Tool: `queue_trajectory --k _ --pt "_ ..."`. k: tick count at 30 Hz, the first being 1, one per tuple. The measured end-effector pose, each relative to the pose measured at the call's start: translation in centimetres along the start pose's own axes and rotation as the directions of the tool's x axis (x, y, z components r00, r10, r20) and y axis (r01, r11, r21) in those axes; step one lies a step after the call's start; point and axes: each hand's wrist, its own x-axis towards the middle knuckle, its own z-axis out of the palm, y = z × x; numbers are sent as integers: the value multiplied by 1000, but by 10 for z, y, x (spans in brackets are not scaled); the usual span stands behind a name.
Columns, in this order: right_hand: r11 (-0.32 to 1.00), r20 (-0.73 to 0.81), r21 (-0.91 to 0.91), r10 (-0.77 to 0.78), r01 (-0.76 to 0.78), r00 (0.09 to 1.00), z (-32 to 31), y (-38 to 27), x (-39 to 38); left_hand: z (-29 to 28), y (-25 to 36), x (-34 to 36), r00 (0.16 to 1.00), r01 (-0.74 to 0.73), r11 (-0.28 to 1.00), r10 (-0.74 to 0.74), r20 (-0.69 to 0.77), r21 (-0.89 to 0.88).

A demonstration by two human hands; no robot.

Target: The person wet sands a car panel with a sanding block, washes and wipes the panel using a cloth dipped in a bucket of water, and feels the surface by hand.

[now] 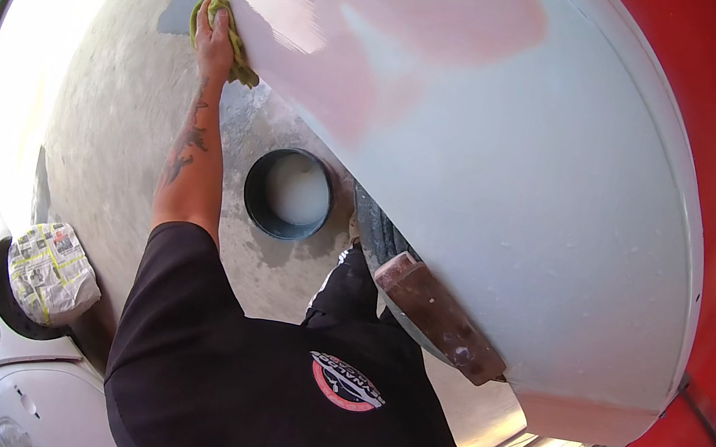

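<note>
Gray flr (112, 119); L hand (214, 46) part-hides grn cloth (242, 70).

A crumpled, yellow-green cloth (240, 66) is bunched up under the left hand (214, 44), at the left edge of a big, smooth, white, curved panel (513, 192). The panel has blotchy pink patches and some bright, shiny streaks near the cloth.
</note>
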Motion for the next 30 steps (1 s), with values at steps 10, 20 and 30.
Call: queue_trajectory --k 10,20,30 --pt "986 276 163 -11 -36 961 40 -67 -22 11 50 28 996 -81 996 80 36 24" --pt "978 355 111 128 -178 926 51 -41 -18 53 174 14 862 -490 870 493 115 -53" --pt "947 496 214 105 -239 862 124 29 123 92 272 -164 692 -722 681 714 109 124"
